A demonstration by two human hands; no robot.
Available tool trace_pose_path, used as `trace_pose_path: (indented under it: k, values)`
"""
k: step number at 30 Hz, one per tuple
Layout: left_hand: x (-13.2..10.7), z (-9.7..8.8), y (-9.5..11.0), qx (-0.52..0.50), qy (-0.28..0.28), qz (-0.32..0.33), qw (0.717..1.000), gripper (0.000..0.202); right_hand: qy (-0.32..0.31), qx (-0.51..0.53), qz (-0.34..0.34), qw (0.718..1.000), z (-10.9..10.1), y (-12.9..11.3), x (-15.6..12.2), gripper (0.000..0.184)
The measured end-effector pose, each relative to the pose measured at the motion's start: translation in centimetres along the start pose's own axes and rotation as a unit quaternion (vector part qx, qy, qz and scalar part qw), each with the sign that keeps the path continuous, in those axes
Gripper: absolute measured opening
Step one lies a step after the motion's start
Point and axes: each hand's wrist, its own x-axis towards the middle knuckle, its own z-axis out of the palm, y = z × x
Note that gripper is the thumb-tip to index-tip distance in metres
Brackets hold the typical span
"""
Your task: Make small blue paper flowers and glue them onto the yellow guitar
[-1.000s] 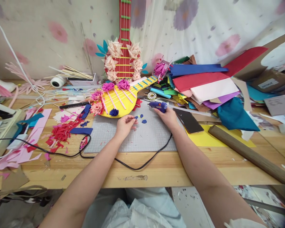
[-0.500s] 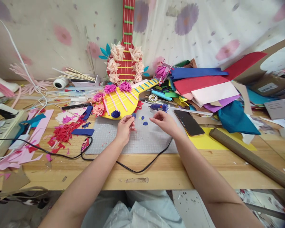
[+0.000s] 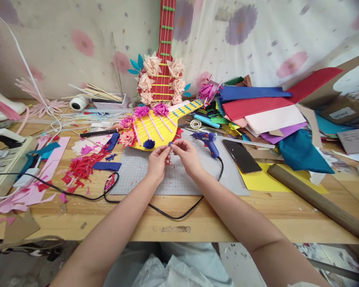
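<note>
Both hands meet above the grey cutting mat [image 3: 146, 175]. My left hand [image 3: 159, 161] pinches a small blue paper petal [image 3: 170, 144], and the fingertips of my right hand [image 3: 185, 154] are closed on the same petal. Just behind them lies a yellow paper guitar [image 3: 155, 133] with pink strips, thin strings and pink paper flowers. A dark blue paper flower [image 3: 148, 143] sits on its lower edge, left of my hands. To the right of my hands, a blue glue gun [image 3: 208, 141] rests on the mat. My right hand hides part of the mat.
A red guitar with pale flowers [image 3: 161, 81] leans against the curtain. Red shreds [image 3: 85, 165] and blue strips lie left. A phone [image 3: 241, 156], a cardboard tube [image 3: 314, 199] and stacked coloured sheets [image 3: 257, 99] are right. A black cord [image 3: 179, 217] loops along the front.
My right hand has moved left to meet my left hand at the blue petal. The glue gun now shows fully. The loose petals on the mat are no longer visible.
</note>
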Motion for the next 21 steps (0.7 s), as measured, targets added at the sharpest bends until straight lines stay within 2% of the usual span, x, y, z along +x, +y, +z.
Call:
trace_pose_path:
  k: [2,4,7,10,13,16,18,21]
  values:
    - [-0.1,-0.1,0.1,0.034,-0.007,0.014,0.999,0.026,0.005,-0.007,0.008,1.000,0.1,-0.1,0.3,0.027]
    - [-0.2,-0.4,0.6,0.091,-0.005,0.063,0.994,0.023,-0.001,-0.016,0.024,1.000,-0.1,-0.3,0.8,0.027]
    - [0.1,-1.4,2.2,0.180,0.039,0.220,0.958,0.015,-0.050,-0.055,0.064,0.995,-0.3,-0.8,1.9,0.022]
    - [1.6,-3.4,3.8,0.194,0.137,0.350,0.906,0.011,-0.124,-0.167,0.090,0.974,-0.2,-1.4,3.0,0.022]
    - [3.7,-5.7,4.8,0.190,0.228,0.387,0.873,0.009,-0.174,-0.337,0.064,0.923,0.7,-2.2,3.9,0.026]
    - [5.1,-7.4,5.0,0.203,0.266,0.408,0.849,0.011,-0.200,-0.470,0.026,0.859,2.0,-3.0,4.6,0.026]
    - [5.4,-7.9,5.1,0.221,0.280,0.411,0.839,0.010,-0.211,-0.515,0.022,0.831,2.8,-3.4,5.0,0.028]
    - [5.2,-8.0,5.2,0.252,0.294,0.412,0.825,0.009,-0.227,-0.546,0.023,0.806,3.7,-3.7,5.3,0.032]
